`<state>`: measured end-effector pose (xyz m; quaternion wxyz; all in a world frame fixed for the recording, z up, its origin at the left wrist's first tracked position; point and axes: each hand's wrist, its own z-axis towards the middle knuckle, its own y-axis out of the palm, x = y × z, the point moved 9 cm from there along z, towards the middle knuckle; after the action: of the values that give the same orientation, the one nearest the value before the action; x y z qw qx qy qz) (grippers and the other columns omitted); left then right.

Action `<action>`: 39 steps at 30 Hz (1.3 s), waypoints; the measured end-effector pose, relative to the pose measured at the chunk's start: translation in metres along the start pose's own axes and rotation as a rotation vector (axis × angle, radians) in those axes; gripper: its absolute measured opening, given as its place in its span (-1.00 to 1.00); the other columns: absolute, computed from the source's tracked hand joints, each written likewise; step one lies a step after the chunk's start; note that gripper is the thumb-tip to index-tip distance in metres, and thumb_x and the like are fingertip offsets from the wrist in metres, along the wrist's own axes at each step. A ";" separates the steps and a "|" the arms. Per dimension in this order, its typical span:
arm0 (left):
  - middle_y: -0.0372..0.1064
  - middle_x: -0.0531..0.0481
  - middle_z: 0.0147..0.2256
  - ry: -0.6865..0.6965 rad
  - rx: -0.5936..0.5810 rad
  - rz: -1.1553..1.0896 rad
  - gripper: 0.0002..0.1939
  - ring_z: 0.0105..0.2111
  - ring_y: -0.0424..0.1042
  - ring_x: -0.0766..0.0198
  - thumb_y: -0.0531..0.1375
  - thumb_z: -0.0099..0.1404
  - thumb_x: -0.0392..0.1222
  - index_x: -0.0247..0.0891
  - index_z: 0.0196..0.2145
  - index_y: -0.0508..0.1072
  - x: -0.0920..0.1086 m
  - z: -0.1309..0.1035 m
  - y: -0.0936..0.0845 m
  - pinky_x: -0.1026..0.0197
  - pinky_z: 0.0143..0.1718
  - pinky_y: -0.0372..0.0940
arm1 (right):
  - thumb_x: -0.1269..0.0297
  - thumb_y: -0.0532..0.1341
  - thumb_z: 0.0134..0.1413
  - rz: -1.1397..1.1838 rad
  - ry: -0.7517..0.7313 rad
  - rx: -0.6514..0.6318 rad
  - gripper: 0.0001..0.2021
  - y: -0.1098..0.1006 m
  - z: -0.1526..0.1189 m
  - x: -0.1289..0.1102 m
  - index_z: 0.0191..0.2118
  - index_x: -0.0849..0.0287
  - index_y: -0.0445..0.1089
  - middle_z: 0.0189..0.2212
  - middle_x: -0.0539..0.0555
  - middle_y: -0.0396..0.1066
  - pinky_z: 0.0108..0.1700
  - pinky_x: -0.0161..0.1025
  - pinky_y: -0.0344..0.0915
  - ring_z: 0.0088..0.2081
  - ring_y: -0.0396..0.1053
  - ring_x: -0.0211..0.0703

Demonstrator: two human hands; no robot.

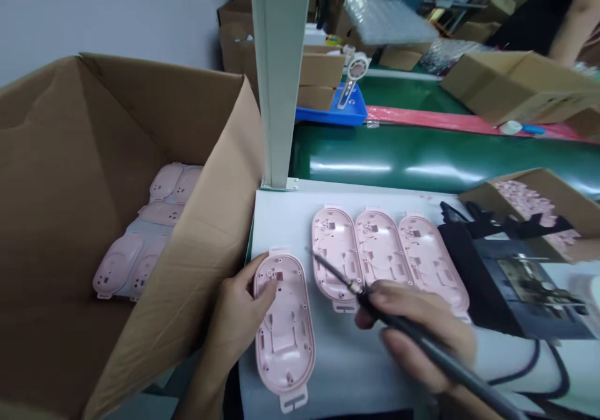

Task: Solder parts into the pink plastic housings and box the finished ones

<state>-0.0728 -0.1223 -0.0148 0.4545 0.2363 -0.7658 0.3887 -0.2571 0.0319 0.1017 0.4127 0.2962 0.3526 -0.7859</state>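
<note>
My left hand point(239, 310) is closed on the left edge of a pink oval plastic shell point(284, 345), its thumb pressing inside near the upper end. The shell lies open side up on the white worktop, showing posts and ribs. In my right hand point(422, 323) is a soldering iron point(335, 271) with a dark handle, held like a pen. Its thin tip points left, between the held shell and the row beside it. That row has three similar pink shells, a left one point(334, 245), a middle one point(380, 245) and a right one point(434, 260), partly behind my right hand.
A deep cardboard box point(187, 264) with pink shells point(119, 264) inside stands at left. A grey post point(279, 76) rises behind the worktop. At right are a metal fixture point(534, 279) and a box of small pink parts point(529, 201). A green conveyor point(398, 151) runs behind.
</note>
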 end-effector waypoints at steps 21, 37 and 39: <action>0.56 0.07 -0.29 0.039 0.082 0.256 -0.49 -0.42 0.51 0.39 0.23 0.30 -0.11 -0.22 0.19 0.45 0.006 -0.012 0.000 0.40 -0.37 0.39 | 0.53 0.28 0.12 -0.233 -0.056 -0.103 -0.80 0.050 -0.014 0.019 -0.15 0.26 0.32 -0.47 0.04 0.44 -0.40 -0.28 0.42 -0.45 0.38 -0.26; 0.55 0.00 -0.33 0.041 0.075 0.286 -0.47 -0.49 0.45 0.35 0.19 0.29 -0.11 -0.26 0.20 0.45 0.006 -0.009 0.000 0.36 -0.45 0.34 | 0.56 0.36 -0.03 -0.264 -0.129 -0.197 -0.79 0.064 -0.023 0.016 -0.27 0.27 0.37 -0.47 0.06 0.44 -0.46 -0.26 0.34 -0.46 0.29 -0.27; 0.55 -0.01 -0.33 0.067 0.082 0.302 -0.46 -0.49 0.45 0.35 0.18 0.27 -0.14 -0.28 0.19 0.46 0.008 -0.009 0.001 0.36 -0.45 0.34 | 0.55 0.38 -0.04 -0.282 -0.136 -0.221 -0.79 0.066 -0.023 0.014 -0.27 0.28 0.38 -0.46 0.06 0.45 -0.46 -0.25 0.34 -0.45 0.30 -0.26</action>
<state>-0.0727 -0.1148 -0.0050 0.4062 0.1235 -0.7606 0.4911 -0.2037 0.0172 0.0573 0.3512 0.1428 0.4462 -0.8106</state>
